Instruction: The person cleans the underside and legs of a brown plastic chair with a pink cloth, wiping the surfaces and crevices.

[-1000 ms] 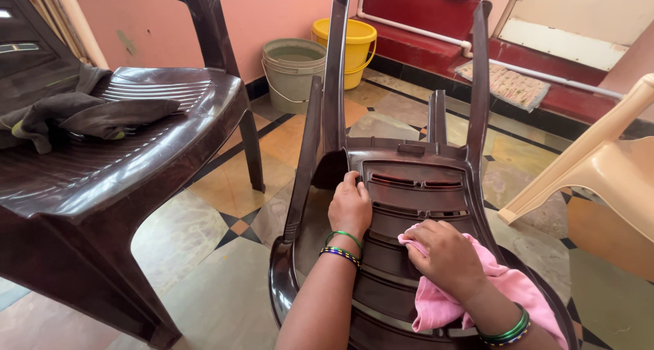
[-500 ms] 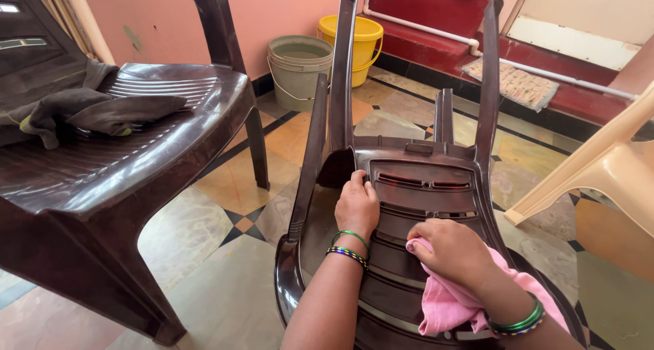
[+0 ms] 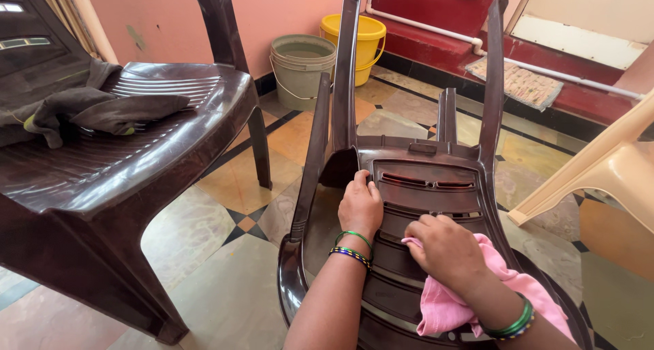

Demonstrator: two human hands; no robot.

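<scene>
A dark brown plastic chair (image 3: pixel 422 163) lies tipped over in front of me, its underside up and its legs pointing away. My left hand (image 3: pixel 360 205) grips the slatted underside near the left edge, bangles on the wrist. My right hand (image 3: pixel 446 251) presses a pink cloth (image 3: pixel 453 306) against the slats lower down. The cloth bunches under the palm and trails toward my wrist.
An upright dark brown chair (image 3: pixel 129 152) stands at the left with a dark rag (image 3: pixel 88 112) on its seat. A grey bucket (image 3: pixel 301 67) and a yellow bucket (image 3: pixel 368 40) stand by the pink wall. A beige chair (image 3: pixel 606 166) is at the right, a doormat (image 3: pixel 521 83) beyond.
My right hand with the pink cloth has shifted slightly along the slats. The left hand keeps its hold. The view has drifted a little.
</scene>
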